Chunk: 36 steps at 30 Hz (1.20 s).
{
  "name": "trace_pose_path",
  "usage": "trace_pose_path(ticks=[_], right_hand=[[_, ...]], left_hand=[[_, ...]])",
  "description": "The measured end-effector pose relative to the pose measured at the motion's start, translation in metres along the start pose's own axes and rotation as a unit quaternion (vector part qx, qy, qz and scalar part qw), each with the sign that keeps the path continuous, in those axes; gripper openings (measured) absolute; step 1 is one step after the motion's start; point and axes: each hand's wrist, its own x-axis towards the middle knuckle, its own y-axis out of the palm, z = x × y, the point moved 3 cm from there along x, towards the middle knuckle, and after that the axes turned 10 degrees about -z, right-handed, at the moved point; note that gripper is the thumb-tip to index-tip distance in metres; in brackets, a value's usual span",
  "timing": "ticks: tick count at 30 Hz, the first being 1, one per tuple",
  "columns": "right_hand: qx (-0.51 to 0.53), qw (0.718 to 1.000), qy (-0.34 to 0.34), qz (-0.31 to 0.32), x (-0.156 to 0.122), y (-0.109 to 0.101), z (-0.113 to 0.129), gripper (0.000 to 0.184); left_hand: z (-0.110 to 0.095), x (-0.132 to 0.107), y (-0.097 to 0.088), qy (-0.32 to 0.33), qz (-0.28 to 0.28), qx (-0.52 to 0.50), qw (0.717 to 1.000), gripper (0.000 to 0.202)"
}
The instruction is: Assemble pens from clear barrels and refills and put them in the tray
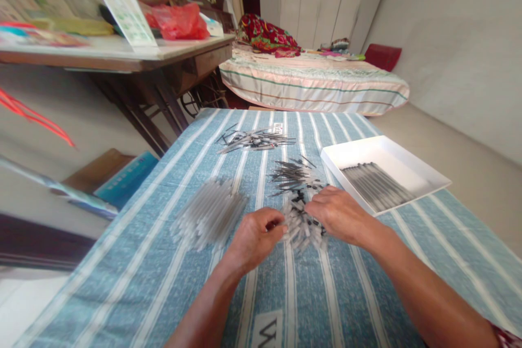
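My left hand [261, 234], thumb and fingers pinched together, is at the left edge of a heap of small clear and black pen parts [304, 228]. Anything between its fingertips is too small to make out. Over the right side of that heap is my right hand [336, 212], its fingers closed and what they grip hidden. Just behind lies a bunch of thin dark sticks with pale ends, like pen refills [293, 173]. To the left is a blurred stack of translucent tubes, like pen barrels [212, 212].
A white open box [424, 174] at the right holds a row of grey-dark pens [377, 185]. Farther back on the striped tablecloth [163, 261] lies a loose pile of mixed thin pieces [256, 140]. A cluttered desk [183, 51] stands left, a bed [314, 79] beyond.
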Motion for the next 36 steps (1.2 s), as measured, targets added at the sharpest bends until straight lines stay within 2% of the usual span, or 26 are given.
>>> trace_pose_path(ticks=[5, 11, 13, 15, 18, 20, 23, 27, 32, 36], right_hand=[[-0.008, 1.0, -0.028, 0.005, 0.003, -0.002, 0.006, 0.014], [0.003, 0.998, -0.055, -0.019, 0.013, -0.009, 0.018, 0.017], [0.006, 0.996, -0.059, -0.068, 0.014, -0.017, 0.026, 0.019], [0.023, 0.986, -0.051, -0.159, 0.012, -0.029, 0.033, 0.02], [0.08, 0.947, -0.028, -0.311, 0.004, -0.047, 0.04, 0.017], [0.118, 0.926, -0.019, -0.357, -0.001, -0.05, 0.039, 0.016], [0.137, 0.927, 0.009, -0.348, -0.004, -0.038, 0.029, 0.016], [0.142, 0.939, 0.089, -0.3, -0.009, -0.004, 0.007, 0.018], [0.174, 0.935, 0.186, -0.247, -0.016, 0.033, -0.021, 0.019], [0.181, 0.93, 0.225, -0.227, -0.018, 0.048, -0.041, 0.017]], left_hand=[[-0.005, -0.001, 0.001, -0.006, 0.026, -0.017, 0.999, 0.013], [-0.008, -0.002, 0.001, -0.07, 0.048, -0.108, 0.99, 0.012], [-0.008, -0.001, 0.001, -0.086, 0.042, -0.137, 0.986, 0.012], [-0.007, 0.0, 0.0, -0.097, 0.022, -0.181, 0.979, 0.011], [-0.008, 0.001, -0.003, -0.11, -0.019, -0.275, 0.955, 0.011], [-0.009, 0.0, -0.006, -0.115, -0.048, -0.327, 0.937, 0.011], [-0.01, -0.001, -0.008, -0.109, -0.076, -0.382, 0.914, 0.011], [-0.01, -0.002, -0.009, -0.102, -0.092, -0.431, 0.892, 0.009], [-0.008, -0.001, -0.008, -0.103, -0.095, -0.451, 0.881, 0.007], [-0.008, -0.001, -0.007, -0.116, -0.096, -0.46, 0.875, 0.009]])
